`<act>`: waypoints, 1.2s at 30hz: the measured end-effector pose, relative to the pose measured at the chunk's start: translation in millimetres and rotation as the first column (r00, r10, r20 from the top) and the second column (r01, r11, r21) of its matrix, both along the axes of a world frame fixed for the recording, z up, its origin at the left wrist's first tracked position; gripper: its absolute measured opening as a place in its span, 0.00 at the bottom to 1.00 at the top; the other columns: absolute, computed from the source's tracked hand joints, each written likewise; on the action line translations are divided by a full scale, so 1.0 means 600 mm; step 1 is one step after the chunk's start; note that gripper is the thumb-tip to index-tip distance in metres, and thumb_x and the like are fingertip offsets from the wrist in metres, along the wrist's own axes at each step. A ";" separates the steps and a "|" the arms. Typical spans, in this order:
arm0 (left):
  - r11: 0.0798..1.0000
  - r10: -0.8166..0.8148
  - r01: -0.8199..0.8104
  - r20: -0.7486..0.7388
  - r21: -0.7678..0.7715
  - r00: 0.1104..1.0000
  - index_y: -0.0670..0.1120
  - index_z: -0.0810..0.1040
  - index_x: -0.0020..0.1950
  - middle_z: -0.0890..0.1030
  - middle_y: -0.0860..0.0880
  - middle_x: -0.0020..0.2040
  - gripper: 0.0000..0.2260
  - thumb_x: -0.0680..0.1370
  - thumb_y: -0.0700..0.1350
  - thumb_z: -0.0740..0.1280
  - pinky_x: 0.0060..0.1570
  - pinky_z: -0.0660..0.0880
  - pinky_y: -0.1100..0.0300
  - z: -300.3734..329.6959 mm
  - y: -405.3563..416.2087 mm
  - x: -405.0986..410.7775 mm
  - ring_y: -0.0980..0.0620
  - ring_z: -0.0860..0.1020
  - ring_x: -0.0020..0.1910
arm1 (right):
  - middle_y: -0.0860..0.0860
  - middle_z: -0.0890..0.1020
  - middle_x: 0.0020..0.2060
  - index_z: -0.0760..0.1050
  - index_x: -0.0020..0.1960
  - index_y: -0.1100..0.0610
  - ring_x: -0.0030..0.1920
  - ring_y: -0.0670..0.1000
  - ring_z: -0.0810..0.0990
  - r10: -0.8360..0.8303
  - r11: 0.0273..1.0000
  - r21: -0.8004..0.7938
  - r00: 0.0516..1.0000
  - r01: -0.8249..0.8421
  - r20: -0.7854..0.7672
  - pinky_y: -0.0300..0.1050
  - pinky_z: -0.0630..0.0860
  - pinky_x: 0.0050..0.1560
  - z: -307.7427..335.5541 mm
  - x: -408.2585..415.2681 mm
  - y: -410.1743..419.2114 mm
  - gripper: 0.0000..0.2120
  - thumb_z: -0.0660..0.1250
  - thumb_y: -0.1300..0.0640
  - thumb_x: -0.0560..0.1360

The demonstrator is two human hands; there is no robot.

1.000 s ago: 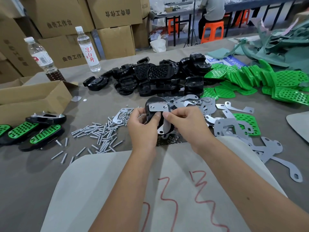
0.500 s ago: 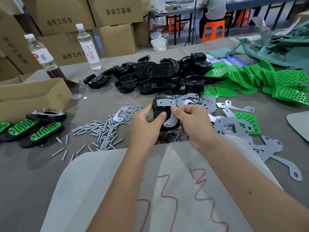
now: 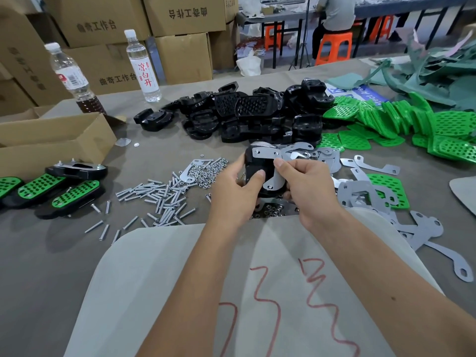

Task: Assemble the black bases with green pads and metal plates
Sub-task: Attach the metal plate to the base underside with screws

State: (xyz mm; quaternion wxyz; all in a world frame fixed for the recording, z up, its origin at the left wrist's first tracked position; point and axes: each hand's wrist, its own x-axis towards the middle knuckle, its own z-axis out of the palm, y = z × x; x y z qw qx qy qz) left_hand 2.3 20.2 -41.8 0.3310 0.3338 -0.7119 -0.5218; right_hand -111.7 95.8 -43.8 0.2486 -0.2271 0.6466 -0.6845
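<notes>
Base (image 3: 253,173), black, held up off the table (image 3: 38,253) between both hands, above a small heap of nuts (image 3: 273,211); left hand (image 3: 231,194) grips its left side, thumb curled over the front face; right hand (image 3: 306,186) pinches a metal plate (image 3: 268,157) flat against the base, thumb on top, remaining fingers curled behind; plate looks about seated, its holes apparently over the base holes, though exact line-up is too small to tell; step in hand, by my read: fitting plate onto base; next move probably calls for keeping the plate pressed while one hand frees up to fetch a screw and nut, so the plate must not slip off line. Near edge: pale sheet (image 3: 180,292) with red scribbles under the forearms. Left of the hands: loose screws (image 3: 154,199) scattered, more nuts (image 3: 208,171) beside them; further left, finished pieces (image 3: 64,191) with green tops beside an open cardboard box (image 3: 51,140). Right of the hands: spare plates (image 3: 365,197) strewn, one green pad (image 3: 386,186) among them. Beyond the hands: pile of black bases (image 3: 244,117); right of it, heap of green pads (image 3: 412,122). Far left: two bottles (image 3: 143,65), stacked cartons (image 3: 180,55); far back: a seated person (image 3: 334,11) on an orange stool (image 3: 333,47).
</notes>
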 end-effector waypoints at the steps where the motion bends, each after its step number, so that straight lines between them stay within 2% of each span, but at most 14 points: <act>1: 1.000 -0.005 0.005 -0.006 0.008 1.000 0.63 0.79 0.68 0.83 0.56 0.40 0.17 0.81 0.46 0.68 0.35 0.73 0.63 0.000 0.002 0.000 0.56 0.76 0.32 | 0.50 0.77 0.26 0.82 0.35 0.58 0.26 0.47 0.68 -0.005 1.000 -0.010 1.000 0.005 0.015 0.38 0.69 0.26 0.000 0.000 0.000 0.16 0.71 0.53 0.81; 4: 0.999 -0.019 0.020 -0.034 0.035 0.999 0.63 0.78 0.69 0.85 0.56 0.43 0.19 0.81 0.45 0.67 0.35 0.74 0.65 0.003 0.002 0.000 0.57 0.78 0.33 | 0.50 0.77 0.26 0.81 0.35 0.59 0.25 0.45 0.68 -0.021 1.000 -0.019 0.999 0.021 0.027 0.37 0.69 0.26 -0.001 0.001 -0.003 0.17 0.71 0.54 0.81; 7: 0.996 -0.058 0.062 -0.072 0.059 0.996 0.62 0.79 0.68 0.87 0.52 0.48 0.19 0.82 0.42 0.65 0.45 0.83 0.48 0.011 0.007 0.000 0.44 0.84 0.41 | 0.52 0.80 0.27 0.81 0.36 0.60 0.26 0.45 0.69 -0.030 0.999 -0.017 0.999 0.030 0.026 0.38 0.69 0.28 -0.004 0.001 -0.003 0.17 0.71 0.53 0.81; 9: 0.995 -0.062 0.069 -0.091 0.075 0.994 0.60 0.79 0.68 0.88 0.50 0.51 0.18 0.83 0.41 0.65 0.53 0.83 0.41 0.014 0.010 0.000 0.44 0.85 0.46 | 0.47 0.79 0.25 0.81 0.36 0.60 0.24 0.42 0.70 -0.031 0.999 -0.020 0.999 0.031 0.022 0.36 0.70 0.28 -0.005 0.000 -0.003 0.16 0.72 0.53 0.81; 11: 0.992 -0.061 0.073 -0.119 0.100 0.991 0.58 0.79 0.69 0.88 0.48 0.51 0.17 0.84 0.42 0.65 0.53 0.82 0.38 0.015 0.011 0.001 0.43 0.85 0.47 | 0.45 0.78 0.23 0.81 0.35 0.60 0.24 0.41 0.72 -0.027 0.999 -0.028 1.000 0.027 0.011 0.35 0.70 0.27 -0.007 0.000 -0.003 0.17 0.71 0.53 0.81; 13: 0.986 -0.081 0.103 -0.166 0.131 0.983 0.56 0.80 0.68 0.88 0.48 0.51 0.14 0.84 0.43 0.66 0.50 0.84 0.43 0.016 0.012 0.004 0.42 0.86 0.48 | 0.47 0.79 0.24 0.81 0.34 0.59 0.24 0.42 0.73 -0.022 0.999 -0.042 1.000 0.022 0.004 0.36 0.71 0.28 -0.007 0.001 -0.002 0.17 0.72 0.54 0.80; 16: 0.973 -0.085 0.126 -0.207 0.196 0.975 0.53 0.82 0.65 0.88 0.49 0.51 0.11 0.85 0.43 0.66 0.42 0.80 0.60 0.022 0.012 0.006 0.52 0.86 0.45 | 0.50 0.81 0.27 0.82 0.35 0.59 0.25 0.43 0.74 0.005 0.999 -0.050 1.000 -0.005 0.000 0.37 0.73 0.28 -0.004 0.000 -0.001 0.15 0.73 0.55 0.80; 18: 0.973 -0.036 0.080 -0.197 0.216 0.980 0.52 0.82 0.66 0.88 0.49 0.51 0.11 0.85 0.44 0.66 0.45 0.80 0.56 0.024 0.011 0.006 0.50 0.86 0.48 | 0.50 0.81 0.27 0.81 0.36 0.59 0.25 0.44 0.74 0.013 0.998 -0.061 1.000 -0.014 -0.021 0.37 0.73 0.28 -0.001 0.002 -0.001 0.14 0.73 0.55 0.80; 22: 0.992 0.036 -0.014 -0.169 0.127 0.985 0.57 0.82 0.57 0.87 0.45 0.50 0.07 0.85 0.47 0.65 0.56 0.82 0.44 0.023 0.007 0.003 0.43 0.85 0.52 | 0.64 0.84 0.36 0.80 0.38 0.59 0.31 0.52 0.74 0.008 0.998 -0.064 0.986 -0.019 -0.166 0.45 0.75 0.33 -0.001 0.002 -0.001 0.14 0.73 0.53 0.79; 24: 0.986 0.085 -0.056 -0.184 0.159 0.979 0.56 0.82 0.53 0.87 0.45 0.49 0.05 0.84 0.49 0.67 0.54 0.82 0.44 0.022 0.005 0.002 0.43 0.85 0.50 | 0.65 0.83 0.37 0.80 0.39 0.59 0.33 0.53 0.75 0.015 0.998 -0.056 0.972 -0.029 -0.236 0.50 0.74 0.38 -0.001 0.001 0.000 0.13 0.74 0.54 0.79; 28: 0.952 0.188 -0.116 -0.241 0.283 0.952 0.46 0.83 0.51 0.87 0.47 0.47 0.04 0.81 0.46 0.72 0.50 0.81 0.52 0.016 0.001 -0.001 0.48 0.85 0.47 | 0.58 0.82 0.32 0.80 0.37 0.57 0.30 0.47 0.72 0.062 0.997 -0.030 0.936 -0.077 -0.346 0.44 0.70 0.35 -0.001 0.009 0.003 0.12 0.75 0.55 0.77; 31: 0.924 0.199 -0.083 -0.284 0.373 0.938 0.42 0.84 0.52 0.87 0.42 0.50 0.05 0.80 0.43 0.73 0.55 0.82 0.47 0.016 0.003 -0.003 0.45 0.85 0.48 | 0.55 0.81 0.32 0.80 0.39 0.58 0.32 0.48 0.73 0.050 0.996 -0.051 0.954 -0.068 -0.295 0.45 0.72 0.36 -0.001 0.008 0.002 0.10 0.78 0.56 0.75; 34: 0.903 0.207 -0.064 -0.299 0.425 0.932 0.39 0.84 0.54 0.87 0.39 0.52 0.07 0.79 0.41 0.73 0.60 0.81 0.40 0.017 0.002 -0.002 0.40 0.85 0.52 | 0.52 0.79 0.40 0.78 0.49 0.55 0.39 0.51 0.76 0.032 0.996 -0.075 0.986 -0.045 -0.164 0.48 0.75 0.39 0.002 0.000 0.003 0.11 0.80 0.56 0.73; 36: 0.897 0.179 -0.026 -0.310 0.442 0.934 0.39 0.83 0.56 0.86 0.38 0.53 0.08 0.79 0.40 0.73 0.60 0.80 0.37 0.019 0.003 -0.001 0.36 0.85 0.55 | 0.54 0.84 0.45 0.81 0.56 0.53 0.42 0.50 0.80 0.110 0.989 -0.080 0.983 -0.123 -0.145 0.44 0.77 0.41 0.005 -0.005 0.004 0.11 0.78 0.57 0.76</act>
